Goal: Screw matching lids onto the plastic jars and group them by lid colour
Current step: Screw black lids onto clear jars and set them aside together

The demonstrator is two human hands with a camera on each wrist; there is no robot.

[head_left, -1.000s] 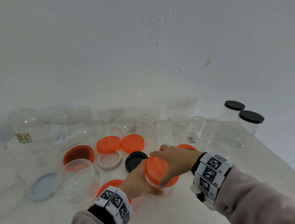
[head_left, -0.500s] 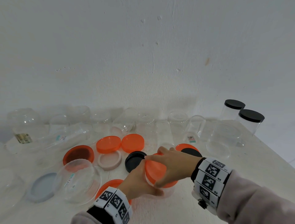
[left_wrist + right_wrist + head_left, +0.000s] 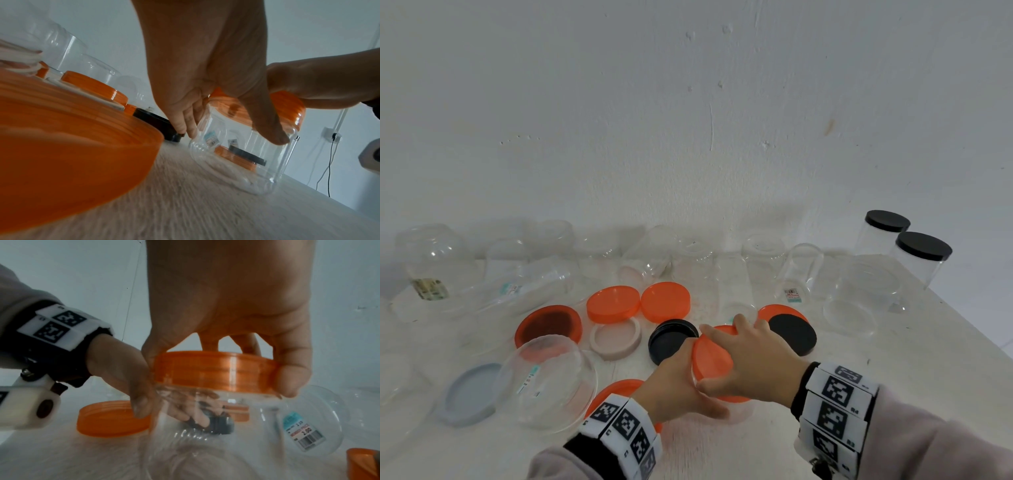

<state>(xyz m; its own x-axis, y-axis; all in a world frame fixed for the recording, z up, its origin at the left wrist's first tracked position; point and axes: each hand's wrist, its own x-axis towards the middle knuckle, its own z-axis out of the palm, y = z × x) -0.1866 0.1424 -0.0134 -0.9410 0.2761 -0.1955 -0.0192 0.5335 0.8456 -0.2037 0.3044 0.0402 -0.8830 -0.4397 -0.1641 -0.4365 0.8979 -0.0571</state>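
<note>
Right hand [image 3: 753,359] was clamped round the translucent orange screw lid [image 3: 213,369] atop the clear plastic jar [image 3: 242,155], near the table's front edge; left hand [image 3: 674,383] gripped the jar's body. Thin walls could've flexed, so cross-threading looked likely.

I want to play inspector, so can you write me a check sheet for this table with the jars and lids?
Surface: pale wooden table, against a white wall.
Job's things: clear plastic jar upright, round orange lid on its mouth; two black-lidded clear jars grouped far right.
Clutter: loose orange lids, black lids, a grey lid, open clear jars along the wall.
Grippers: left hand grips the jar; right hand grips the lid.
Cables: black cable hanging from a wall socket.
Surroundings: nothing seen.
</note>
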